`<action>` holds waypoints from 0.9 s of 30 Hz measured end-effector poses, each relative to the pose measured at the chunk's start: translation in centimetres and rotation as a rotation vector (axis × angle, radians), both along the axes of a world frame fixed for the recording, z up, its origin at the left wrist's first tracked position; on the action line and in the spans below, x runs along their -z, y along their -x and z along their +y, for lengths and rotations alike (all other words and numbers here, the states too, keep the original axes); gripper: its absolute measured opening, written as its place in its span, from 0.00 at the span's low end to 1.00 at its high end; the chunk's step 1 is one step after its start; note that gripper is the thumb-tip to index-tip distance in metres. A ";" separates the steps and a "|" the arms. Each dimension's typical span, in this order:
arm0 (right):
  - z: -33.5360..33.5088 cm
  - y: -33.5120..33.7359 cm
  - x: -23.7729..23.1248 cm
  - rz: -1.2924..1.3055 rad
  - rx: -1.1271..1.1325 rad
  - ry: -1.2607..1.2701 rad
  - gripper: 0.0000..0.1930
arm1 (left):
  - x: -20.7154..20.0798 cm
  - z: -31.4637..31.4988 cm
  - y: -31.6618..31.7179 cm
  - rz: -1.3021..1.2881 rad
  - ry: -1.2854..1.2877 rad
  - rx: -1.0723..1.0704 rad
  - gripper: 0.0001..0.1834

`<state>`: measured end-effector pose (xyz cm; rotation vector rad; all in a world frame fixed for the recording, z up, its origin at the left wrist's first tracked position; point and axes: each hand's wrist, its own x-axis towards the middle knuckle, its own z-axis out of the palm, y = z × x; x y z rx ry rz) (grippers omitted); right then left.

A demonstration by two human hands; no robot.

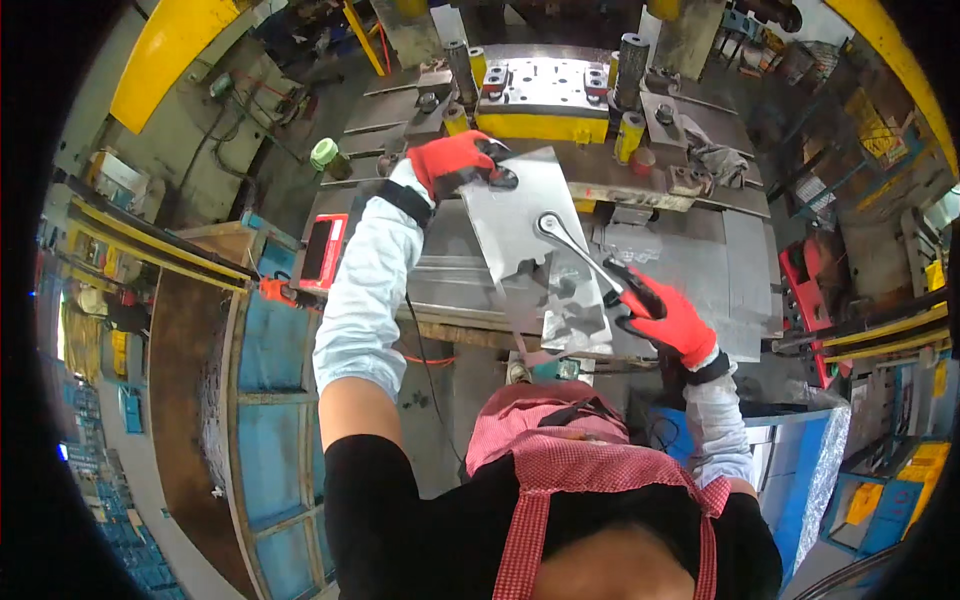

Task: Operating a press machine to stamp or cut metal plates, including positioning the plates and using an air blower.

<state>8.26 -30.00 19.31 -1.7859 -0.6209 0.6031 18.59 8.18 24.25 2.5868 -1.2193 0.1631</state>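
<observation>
My left hand [455,165], in a red glove with dark fingertips, grips the upper left edge of a flat grey metal sheet [510,205]. The sheet is tilted over the bench, its lower part marked by dark patches that may be reflections. In my right hand [665,315], also gloved in red, is a wrench [580,246], with the fingers wrapped round its handle. The wrench's ring end lies over the middle of the sheet; whether it touches the surface I cannot tell.
Ahead stands a press die [545,85] on a yellow base, with upright posts [630,72] beside it. More metal sheets [745,270] lie on the right. On the left are a green-capped bottle [326,154] and a phone [317,249] on a red box. A blue cabinet [800,460] stands lower right.
</observation>
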 end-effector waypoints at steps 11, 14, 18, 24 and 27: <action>5.4 -6.8 0.6 0.128 0.276 -0.498 0.27 | 6.7 -2.3 3.0 1.132 1.747 -0.246 0.24; 8.8 -12.2 -1.6 0.174 0.298 -0.553 0.23 | 12.4 -3.9 3.7 1.265 1.680 -0.319 0.27; 9.1 -19.1 1.7 -0.345 0.083 -0.402 0.16 | 12.0 -8.9 -1.3 1.902 1.810 0.848 0.25; 9.4 -19.2 0.8 0.163 0.201 -0.397 0.20 | 9.9 -10.5 -1.3 1.169 1.950 -0.172 0.22; 8.6 -15.5 0.4 0.103 0.360 -0.525 0.23 | 10.1 -10.7 -1.5 1.174 1.972 -0.245 0.20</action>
